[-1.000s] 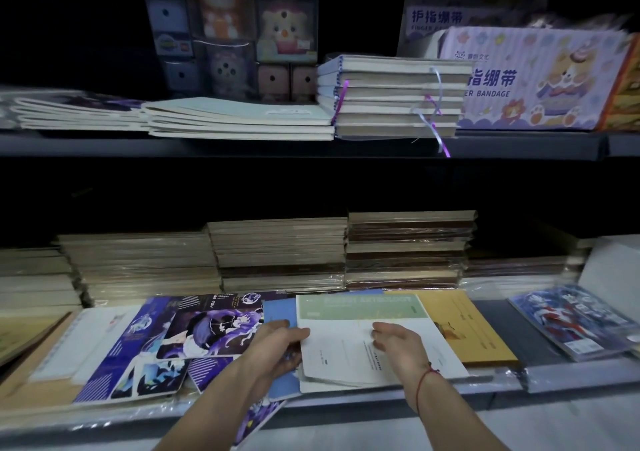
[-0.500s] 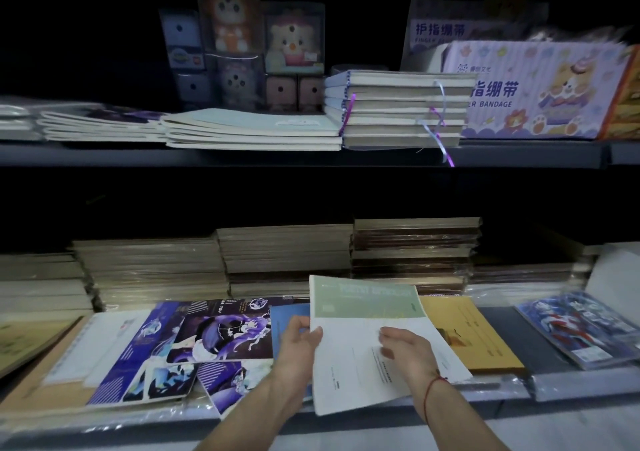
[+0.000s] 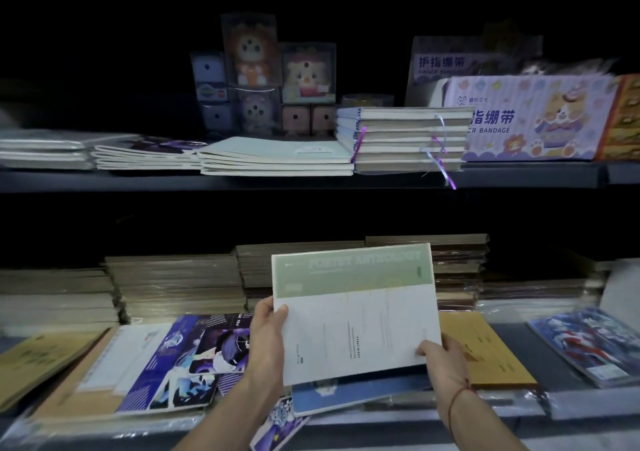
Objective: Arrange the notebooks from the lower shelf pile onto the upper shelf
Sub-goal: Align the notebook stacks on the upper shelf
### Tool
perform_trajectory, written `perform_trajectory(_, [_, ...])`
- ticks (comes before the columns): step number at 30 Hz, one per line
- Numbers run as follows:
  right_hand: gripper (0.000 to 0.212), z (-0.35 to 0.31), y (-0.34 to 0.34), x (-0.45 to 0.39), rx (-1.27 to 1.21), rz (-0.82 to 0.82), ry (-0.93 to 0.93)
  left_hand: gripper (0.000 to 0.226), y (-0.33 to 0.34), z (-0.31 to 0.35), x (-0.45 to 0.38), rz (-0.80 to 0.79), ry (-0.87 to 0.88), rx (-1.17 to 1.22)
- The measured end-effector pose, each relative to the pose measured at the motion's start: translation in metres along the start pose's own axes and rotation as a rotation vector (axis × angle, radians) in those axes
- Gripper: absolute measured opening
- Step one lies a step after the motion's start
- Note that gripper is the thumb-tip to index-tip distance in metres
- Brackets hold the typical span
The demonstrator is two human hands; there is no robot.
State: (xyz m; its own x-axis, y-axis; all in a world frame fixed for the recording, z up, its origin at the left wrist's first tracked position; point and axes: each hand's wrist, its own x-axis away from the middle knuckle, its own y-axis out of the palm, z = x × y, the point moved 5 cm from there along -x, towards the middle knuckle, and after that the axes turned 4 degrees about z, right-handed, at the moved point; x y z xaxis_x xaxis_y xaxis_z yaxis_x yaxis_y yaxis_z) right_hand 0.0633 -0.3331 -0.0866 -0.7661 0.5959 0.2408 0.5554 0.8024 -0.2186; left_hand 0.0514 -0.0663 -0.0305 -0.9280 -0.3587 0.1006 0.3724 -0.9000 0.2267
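Fingers of your left hand (image 3: pixel 265 329) and right hand (image 3: pixel 439 353) grip the green-and-white notebook (image 3: pixel 356 315) by its left edge and lower right corner, holding it tilted above the lower shelf pile (image 3: pixel 346 395), below the upper shelf (image 3: pixel 519 177).

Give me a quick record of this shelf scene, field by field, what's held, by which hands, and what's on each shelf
held item: green-and-white notebook, lifted and tilted above the lower shelf pile
left hand: grips its left edge
right hand: grips its lower right corner
upper shelf: pale green notebook stack, ribboned notebook stack, bandage box
lower shelf: purple illustrated notebook, tan notebook
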Motion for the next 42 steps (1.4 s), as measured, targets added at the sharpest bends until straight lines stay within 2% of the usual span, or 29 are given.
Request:
perform_trajectory(2, [0.032,0.000,0.005,0.002,-0.087,-0.092,0.094,0.016,-0.007,-0.001,0.002,0.024,-0.037,0.028])
perform_trajectory(5, [0.032,-0.008,0.011,0.016,-0.358,-0.277,0.215,0.021,-0.018,-0.007,-0.002,0.093,-0.182,0.085])
perform_trajectory(8, [0.033,-0.021,0.010,0.027,-0.466,-0.387,0.174,0.020,-0.028,-0.006,-0.002,0.125,-0.278,0.134])
perform_trajectory(12, [0.033,-0.029,0.008,0.030,-0.568,-0.437,0.087,0.013,-0.030,-0.003,0.004,0.117,-0.236,0.116])
perform_trajectory(19, [0.038,-0.041,0.000,0.032,-0.635,-0.423,-0.026,0.036,-0.040,0.008,0.001,0.053,-0.030,-0.033])
perform_trajectory(21, [0.036,-0.047,-0.001,0.032,-0.635,-0.401,-0.075,0.033,-0.045,0.014,0.001,0.023,0.029,-0.096])
perform_trajectory(25, [0.019,-0.062,0.001,0.035,-0.667,-0.389,-0.155,0.021,-0.060,0.022,-0.003,-0.079,0.150,-0.317])
perform_trajectory(28, [0.018,-0.072,0.007,0.037,-0.669,-0.404,-0.205,0.018,-0.070,0.027,-0.005,-0.025,0.244,-0.443])
perform_trajectory(32, [0.014,-0.092,0.018,0.044,-0.627,-0.417,-0.312,0.023,-0.075,0.035,-0.002,0.077,0.485,-0.746])
perform_trajectory(35, [0.014,-0.116,0.028,0.058,-0.580,-0.426,-0.426,0.006,-0.072,0.033,0.002,0.018,0.563,-0.691])
perform_trajectory(37, [0.014,-0.136,0.033,0.074,-0.543,-0.438,-0.527,0.005,-0.070,0.036,0.004,0.013,0.573,-0.585])
perform_trajectory(40, [0.015,-0.171,0.036,0.101,-0.544,-0.433,-0.692,0.006,-0.073,0.053,0.010,0.109,0.656,-0.423])
perform_trajectory(42, [0.023,-0.196,0.034,0.122,-0.548,-0.429,-0.797,0.010,-0.075,0.067,0.016,0.162,0.696,-0.328])
